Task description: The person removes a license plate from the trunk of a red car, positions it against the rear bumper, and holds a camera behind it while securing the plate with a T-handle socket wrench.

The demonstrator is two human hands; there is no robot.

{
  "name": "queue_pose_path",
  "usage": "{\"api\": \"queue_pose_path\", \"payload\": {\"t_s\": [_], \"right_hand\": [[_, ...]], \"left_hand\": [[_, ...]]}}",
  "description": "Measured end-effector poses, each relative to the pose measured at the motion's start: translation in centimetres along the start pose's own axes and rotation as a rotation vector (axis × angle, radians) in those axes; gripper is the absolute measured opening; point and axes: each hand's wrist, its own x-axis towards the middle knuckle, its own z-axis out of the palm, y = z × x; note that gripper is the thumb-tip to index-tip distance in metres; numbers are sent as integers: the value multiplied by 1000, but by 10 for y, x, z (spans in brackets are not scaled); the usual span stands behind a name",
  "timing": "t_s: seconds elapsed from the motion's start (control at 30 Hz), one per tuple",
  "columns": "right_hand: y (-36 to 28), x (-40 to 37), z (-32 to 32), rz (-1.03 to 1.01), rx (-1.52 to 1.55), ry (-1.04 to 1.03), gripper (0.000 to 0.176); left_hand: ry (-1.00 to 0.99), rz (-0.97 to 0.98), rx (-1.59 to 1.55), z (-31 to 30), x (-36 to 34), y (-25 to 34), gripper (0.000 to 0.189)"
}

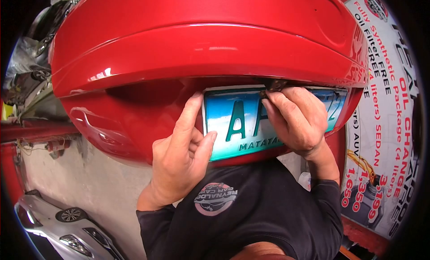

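Observation:
A blue, white and green license plate (pixel 264 137) sits on the back of a red car (pixel 192 49), below an overhanging lip of the bodywork. My left hand (pixel 181 155) is at the plate's left edge, index fingertip by the upper corner and thumb over the lower edge, the other fingers curled. Across the plate's upper middle lies my right hand (pixel 298 119), hiding some characters. Its thumb and index finger pinch near a small brownish fastener (pixel 263 94) at the top rim; what they hold is mostly hidden. A dark fitting (pixel 276 84) shows just above.
An oil-change price banner (pixel 376 103) stands close on the right. A silver car (pixel 71 233) is at the lower left, on a pale floor (pixel 112 179). Plastic-wrapped parts (pixel 27 58) and a red metal beam (pixel 45 131) are at the far left.

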Motion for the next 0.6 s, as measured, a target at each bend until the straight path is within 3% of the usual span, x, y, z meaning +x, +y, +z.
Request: {"api": "queue_pose_path", "payload": {"t_s": [0.23,0.43,0.6], "right_hand": [[1,0,-3,38,-33,-92,34],[-7,0,1,99,-50,-34,33],[-1,-2,-5,38,25,-61,34]], "left_hand": [[-22,12,55,-1,5,4,69],[-3,-5,17,1,3,1,71],[-4,-1,4,0,2,1,71]]}}
